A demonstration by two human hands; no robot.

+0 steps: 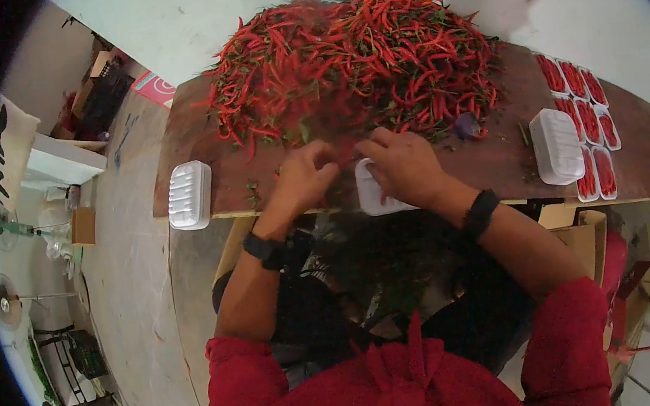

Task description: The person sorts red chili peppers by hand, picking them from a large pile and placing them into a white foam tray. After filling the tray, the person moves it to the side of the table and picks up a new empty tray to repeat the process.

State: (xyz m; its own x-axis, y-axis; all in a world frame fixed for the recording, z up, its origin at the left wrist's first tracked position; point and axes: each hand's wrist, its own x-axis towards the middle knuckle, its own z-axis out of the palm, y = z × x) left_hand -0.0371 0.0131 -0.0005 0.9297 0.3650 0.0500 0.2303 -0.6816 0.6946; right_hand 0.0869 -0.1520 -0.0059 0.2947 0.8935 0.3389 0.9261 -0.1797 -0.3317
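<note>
A large heap of red chillies point(372, 47) with green stems lies on the brown wooden table point(219, 174). At the table's front edge a white tray point(370, 197) sits partly under my right hand point(406, 164), whose fingers are curled together over it; what they hold is too blurred to make out. Just left of the tray my left hand point(306, 175) is raised with its fingers bent toward the thumb, near the heap's front; its fingertips and anything between them are unclear.
Stacked white trays point(190, 195) stand at the table's left end, and another stack point(557, 145) toward the right. Beyond it several trays filled with chillies point(587, 121) lie in rows. A small purple object point(467, 125) rests by the heap. Cardboard boxes point(579, 244) are below the right side.
</note>
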